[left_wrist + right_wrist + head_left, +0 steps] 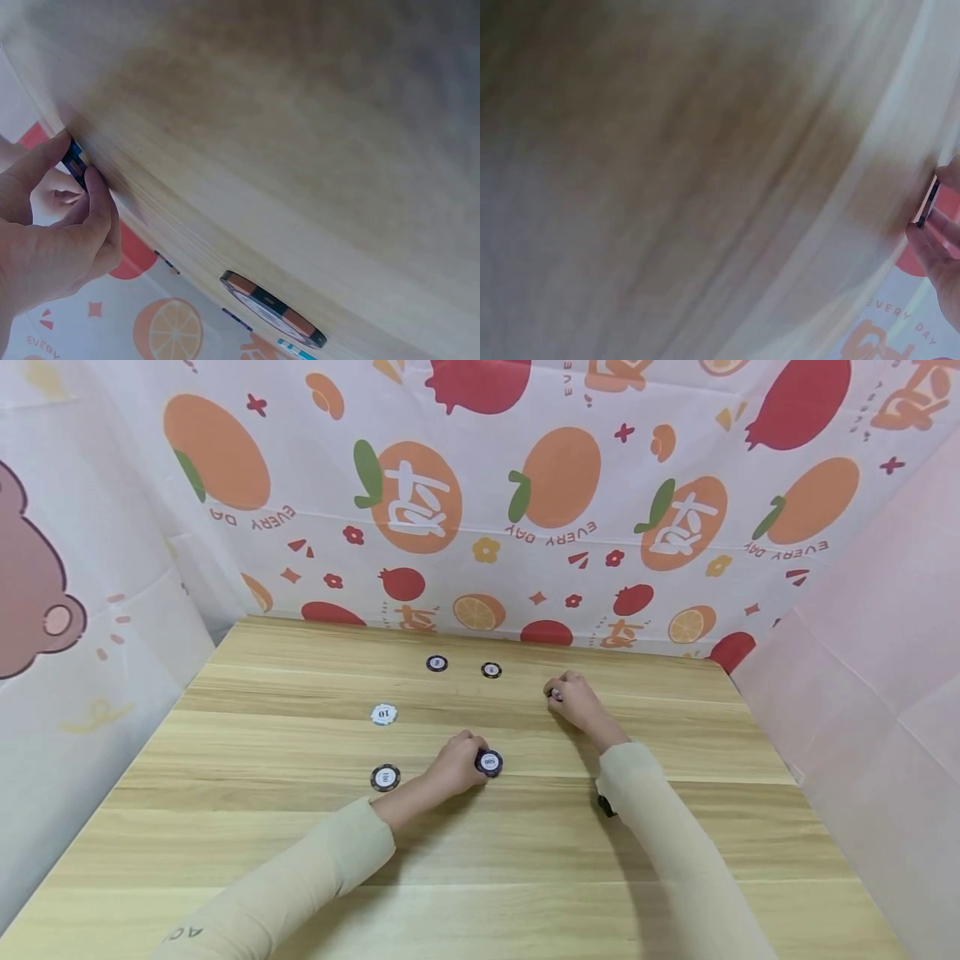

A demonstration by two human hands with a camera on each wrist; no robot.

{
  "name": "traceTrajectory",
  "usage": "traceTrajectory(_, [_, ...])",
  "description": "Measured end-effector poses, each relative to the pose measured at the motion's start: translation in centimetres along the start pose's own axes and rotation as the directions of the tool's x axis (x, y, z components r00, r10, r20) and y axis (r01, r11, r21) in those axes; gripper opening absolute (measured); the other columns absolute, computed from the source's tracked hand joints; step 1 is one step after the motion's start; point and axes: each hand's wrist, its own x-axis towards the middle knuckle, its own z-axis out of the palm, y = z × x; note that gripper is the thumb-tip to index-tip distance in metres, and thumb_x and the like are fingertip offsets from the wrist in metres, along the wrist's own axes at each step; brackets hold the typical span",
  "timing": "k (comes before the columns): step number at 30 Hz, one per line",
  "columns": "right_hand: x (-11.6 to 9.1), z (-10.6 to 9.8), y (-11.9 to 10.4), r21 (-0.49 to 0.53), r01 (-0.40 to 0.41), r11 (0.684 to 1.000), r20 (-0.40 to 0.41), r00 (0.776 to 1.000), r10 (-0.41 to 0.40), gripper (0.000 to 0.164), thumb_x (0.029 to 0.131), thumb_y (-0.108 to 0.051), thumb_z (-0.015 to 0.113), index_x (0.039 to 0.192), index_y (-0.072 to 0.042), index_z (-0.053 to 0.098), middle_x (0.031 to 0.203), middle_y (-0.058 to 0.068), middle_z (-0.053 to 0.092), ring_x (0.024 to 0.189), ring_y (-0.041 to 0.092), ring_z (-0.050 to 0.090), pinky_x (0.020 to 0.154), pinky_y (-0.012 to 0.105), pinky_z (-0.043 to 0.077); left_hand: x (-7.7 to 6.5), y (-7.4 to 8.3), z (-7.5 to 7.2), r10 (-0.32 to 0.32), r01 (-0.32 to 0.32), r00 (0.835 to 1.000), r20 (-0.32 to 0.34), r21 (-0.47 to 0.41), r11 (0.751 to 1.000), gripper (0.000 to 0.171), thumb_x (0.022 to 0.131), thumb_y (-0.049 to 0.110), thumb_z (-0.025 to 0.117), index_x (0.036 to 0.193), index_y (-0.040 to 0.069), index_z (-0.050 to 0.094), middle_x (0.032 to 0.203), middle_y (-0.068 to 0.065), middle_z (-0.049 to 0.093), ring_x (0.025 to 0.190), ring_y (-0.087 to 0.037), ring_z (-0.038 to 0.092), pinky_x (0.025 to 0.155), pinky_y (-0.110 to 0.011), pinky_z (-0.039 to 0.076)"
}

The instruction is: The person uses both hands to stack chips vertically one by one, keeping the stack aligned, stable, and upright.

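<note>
A fruit-printed sheet (562,477) hangs behind a wood-grained tabletop (487,877), above which the left hand (456,766), near the middle, pinches a dark 500 chip (490,763) and the right hand (576,700), farther back and rightward, pinches a second dark chip (555,694), its face mostly hidden. Flat on the wood, left of the right hand, lie a black-and-brown 100 chip (386,777), a white 10 chip (383,714) and, near the far edge, two smaller-looking dark chips (437,663).

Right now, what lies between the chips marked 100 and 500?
In the head view, the left hand lies between the 100 poker chip and the 500 chip it holds.
</note>
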Motion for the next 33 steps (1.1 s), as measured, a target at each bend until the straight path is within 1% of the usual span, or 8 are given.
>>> traceTrajectory(5, [-0.4,0.0,-0.1,0.023,0.017,1.000,0.007,1.000,-0.018,0.020,0.088,-0.012,0.057,0.107,-0.008,0.064,0.109,0.018,0.049,0.096,0.034,0.049,0.084,0.045,0.042,0.1,-0.1,0.0,0.006,-0.006,1.000,0.000,-0.001,1.000,0.036,0.064,0.001,0.081,0.094,-0.006,0.063,0.086,-0.012,0.053,0.083,-0.028,0.054,0.078,-0.037,0.046])
traceTrajectory(11, [-0.8,-0.1,-0.4,0.014,0.043,0.999,0.017,0.999,-0.043,0.019,0.088,-0.011,0.057,0.105,-0.008,0.064,0.107,0.016,0.048,0.094,0.033,0.049,0.083,0.044,0.042,0.1,-0.1,0.1,0.004,-0.004,1.000,-0.003,0.002,1.000,0.036,0.064,0.001,0.080,0.094,-0.006,0.063,0.086,-0.012,0.053,0.083,-0.027,0.054,0.078,-0.037,0.046])
traceTrajectory(19, [-1.1,-0.2,-1.2,0.024,0.055,0.998,0.011,0.998,-0.056,0.018,0.088,-0.011,0.058,0.103,-0.008,0.065,0.111,0.016,0.053,0.100,0.034,0.049,0.093,0.046,0.036,0.3,-0.3,0.3,0.013,-0.013,1.000,-0.010,0.007,1.000,0.036,0.063,0.002,0.081,0.093,-0.005,0.063,0.086,-0.011,0.053,0.082,-0.027,0.054,0.078,-0.037,0.046])
traceTrajectory(23, [-1.3,-0.2,-1.6,0.023,0.062,0.998,0.032,0.998,-0.063,0.017,0.089,-0.012,0.058,0.105,-0.009,0.065,0.112,0.015,0.053,0.102,0.033,0.048,0.091,0.044,0.038,0.2,-0.3,0.3,0.012,-0.012,1.000,-0.013,0.011,1.000,0.036,0.063,0.002,0.081,0.093,-0.005,0.063,0.086,-0.012,0.053,0.082,-0.028,0.054,0.078,-0.037,0.046])
traceTrajectory(30, [-1.9,-0.1,-2.2,0.017,0.075,0.997,0.062,0.995,-0.076,0.018,0.090,-0.012,0.058,0.106,-0.009,0.065,0.113,0.015,0.052,0.104,0.033,0.048,0.094,0.045,0.037,0.1,-0.3,0.3,0.015,-0.015,1.000,-0.025,0.009,1.000,0.035,0.062,0.001,0.081,0.091,-0.005,0.063,0.086,-0.012,0.053,0.082,-0.028,0.055,0.078,-0.037,0.047])
traceTrajectory(33, [-2.0,0.0,-2.4,0.019,0.079,0.997,0.068,0.994,-0.080,0.018,0.090,-0.012,0.057,0.106,-0.010,0.065,0.113,0.014,0.052,0.105,0.032,0.048,0.092,0.044,0.039,0.1,-0.2,0.3,0.013,-0.013,1.000,-0.022,0.006,1.000,0.035,0.062,0.001,0.081,0.091,-0.005,0.063,0.086,-0.013,0.053,0.082,-0.028,0.055,0.078,-0.037,0.047])
